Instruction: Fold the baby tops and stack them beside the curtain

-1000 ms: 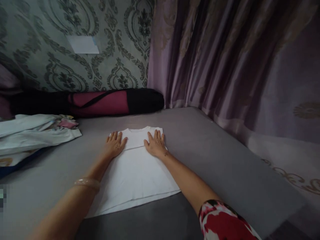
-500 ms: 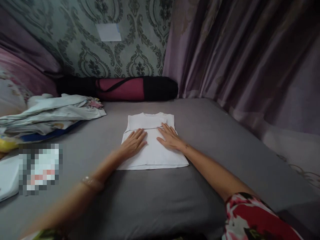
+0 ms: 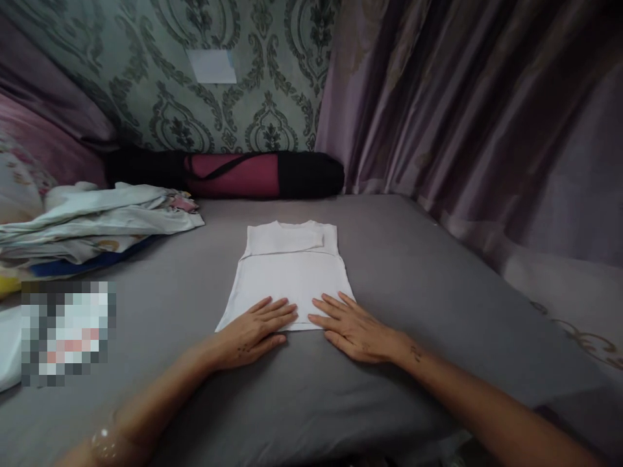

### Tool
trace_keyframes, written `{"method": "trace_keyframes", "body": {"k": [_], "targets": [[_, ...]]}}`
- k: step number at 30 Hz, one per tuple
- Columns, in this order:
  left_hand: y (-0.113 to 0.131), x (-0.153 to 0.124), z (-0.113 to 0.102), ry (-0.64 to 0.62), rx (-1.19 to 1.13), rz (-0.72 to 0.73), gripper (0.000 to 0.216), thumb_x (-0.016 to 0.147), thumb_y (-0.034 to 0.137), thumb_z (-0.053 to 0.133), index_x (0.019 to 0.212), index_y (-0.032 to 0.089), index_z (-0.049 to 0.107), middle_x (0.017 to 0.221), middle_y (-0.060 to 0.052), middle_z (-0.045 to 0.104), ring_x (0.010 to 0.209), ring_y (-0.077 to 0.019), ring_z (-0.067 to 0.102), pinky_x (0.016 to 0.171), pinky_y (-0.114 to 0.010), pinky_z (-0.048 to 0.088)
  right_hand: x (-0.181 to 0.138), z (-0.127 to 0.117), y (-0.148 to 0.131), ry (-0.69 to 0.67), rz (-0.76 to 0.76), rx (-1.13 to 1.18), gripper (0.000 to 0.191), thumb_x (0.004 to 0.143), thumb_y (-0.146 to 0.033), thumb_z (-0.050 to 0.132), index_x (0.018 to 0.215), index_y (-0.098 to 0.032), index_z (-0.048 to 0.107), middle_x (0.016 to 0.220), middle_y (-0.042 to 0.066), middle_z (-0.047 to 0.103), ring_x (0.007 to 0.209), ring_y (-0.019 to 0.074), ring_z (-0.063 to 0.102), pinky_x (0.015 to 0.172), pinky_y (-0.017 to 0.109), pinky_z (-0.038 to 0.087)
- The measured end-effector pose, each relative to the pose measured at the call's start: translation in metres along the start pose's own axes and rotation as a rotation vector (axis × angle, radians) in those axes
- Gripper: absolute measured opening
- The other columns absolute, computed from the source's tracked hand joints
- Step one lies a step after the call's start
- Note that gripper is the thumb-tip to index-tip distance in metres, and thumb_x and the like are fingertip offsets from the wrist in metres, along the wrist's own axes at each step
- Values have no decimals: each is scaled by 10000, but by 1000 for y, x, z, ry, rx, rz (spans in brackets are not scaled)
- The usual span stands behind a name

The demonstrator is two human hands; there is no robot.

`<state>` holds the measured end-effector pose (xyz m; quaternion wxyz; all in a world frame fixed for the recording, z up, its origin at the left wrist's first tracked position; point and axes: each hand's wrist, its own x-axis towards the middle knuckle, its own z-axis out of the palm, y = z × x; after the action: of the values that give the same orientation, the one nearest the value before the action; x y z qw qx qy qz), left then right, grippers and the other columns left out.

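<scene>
A white shirt [image 3: 289, 275] lies on a gray bedsheet [image 3: 413, 279], the left hand [image 3: 257, 329] and right hand [image 3: 357, 329] spread across its lower edge; beyond sits a long black-and-maroon bag [image 3: 248, 176], with what appear to be heaped clothes [image 3: 117, 217] at left.

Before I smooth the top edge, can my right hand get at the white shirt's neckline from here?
Probably yes: the right hand rests spread on the near end of the white shirt, and only the shirt itself, lying flat, appears to be between it and the neckline.
</scene>
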<state>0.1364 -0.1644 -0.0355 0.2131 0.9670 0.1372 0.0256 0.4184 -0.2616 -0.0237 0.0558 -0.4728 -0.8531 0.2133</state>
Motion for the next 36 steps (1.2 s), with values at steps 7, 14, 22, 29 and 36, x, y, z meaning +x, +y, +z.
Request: {"method": "trace_keyframes", "body": {"k": [7,14,22,29,36], "targets": [[-25,-38,8,152,-22,-104,400,969,358,467,1364,299,504,1417,-24,519,1345,-196,430,1137,-402,340,-34,-1,23,179,29,149,408,966,-338,484,1365,-260,526,1422,66,510,1348,202,420,1146,423,313],[-31,-60,0,229,64,-111,253,966,251,454,1127,243,649,1135,-44,666,1070,-153,618,932,-235,500,-50,-9,35,280,36,97,253,957,-270,508,1150,-210,661,1184,81,677,1143,197,595,993,363,497],[-45,-76,8,274,161,-137,430,943,128,370,1311,276,535,1318,-56,581,1211,-184,550,1011,-292,472,-50,-5,35,337,-18,-29,400,910,-66,408,1241,-208,585,1170,84,655,1101,190,599,957,364,523],[-60,-84,8,276,15,-189,437,946,148,359,1303,294,566,1366,-35,567,1250,-184,536,1050,-344,456,-39,3,43,401,9,11,351,924,-119,441,1192,-226,640,1294,92,613,1245,220,535,1052,437,457],[-56,-87,-21,232,-52,-240,465,914,147,369,1318,279,557,1345,-39,582,1203,-187,572,1023,-300,458,-39,-17,49,337,38,123,382,969,-178,372,1268,-240,602,1249,55,651,1160,184,607,1016,366,495]]}}
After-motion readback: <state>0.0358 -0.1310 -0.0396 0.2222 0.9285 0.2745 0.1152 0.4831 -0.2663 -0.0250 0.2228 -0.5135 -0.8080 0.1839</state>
